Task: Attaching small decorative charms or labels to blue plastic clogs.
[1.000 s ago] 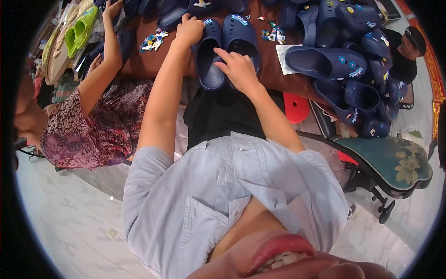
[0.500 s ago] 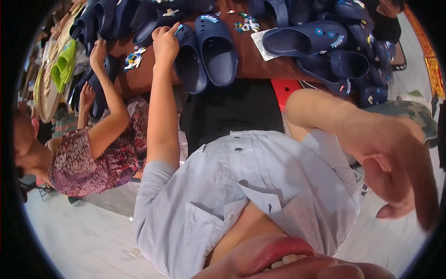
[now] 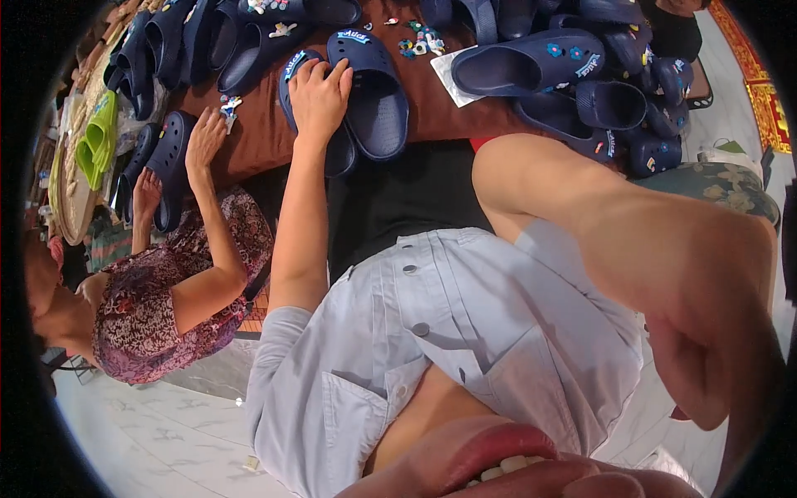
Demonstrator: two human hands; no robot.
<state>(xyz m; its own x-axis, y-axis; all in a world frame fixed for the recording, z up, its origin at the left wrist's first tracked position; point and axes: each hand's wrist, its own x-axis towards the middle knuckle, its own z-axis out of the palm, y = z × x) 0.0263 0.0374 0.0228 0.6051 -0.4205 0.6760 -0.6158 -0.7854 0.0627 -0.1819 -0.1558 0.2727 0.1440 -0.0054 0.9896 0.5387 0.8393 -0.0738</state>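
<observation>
A pair of navy clogs lies on the brown cloth ahead of me: the left clog (image 3: 339, 156) is partly covered, and the right clog (image 3: 383, 104) is in full view. My left hand (image 3: 318, 98) rests over the upper of the left clog, its fingers apart and slightly bent. Close to the camera at the right, my right hand (image 3: 697, 349) hangs from a raised, bent arm. Its fingers are curled and partly in shadow; whatever may be within them is hidden. Small coloured charms (image 3: 425, 40) lie just beyond the right clog.
The brown cloth (image 3: 436, 104) bears several more navy clogs (image 3: 527, 62), some piled at the right. At the left, a co-worker's hand (image 3: 206, 139) is beside another clog (image 3: 173, 170). Bright green clogs (image 3: 98, 141) lie beyond. Marbled flooring (image 3: 166, 436) shows below.
My left hand has come down lower over the left clog, its fingers spreading. That clog's toe has shifted left. My right hand has bent lower. The co-worker's hands have moved nearer to me.
</observation>
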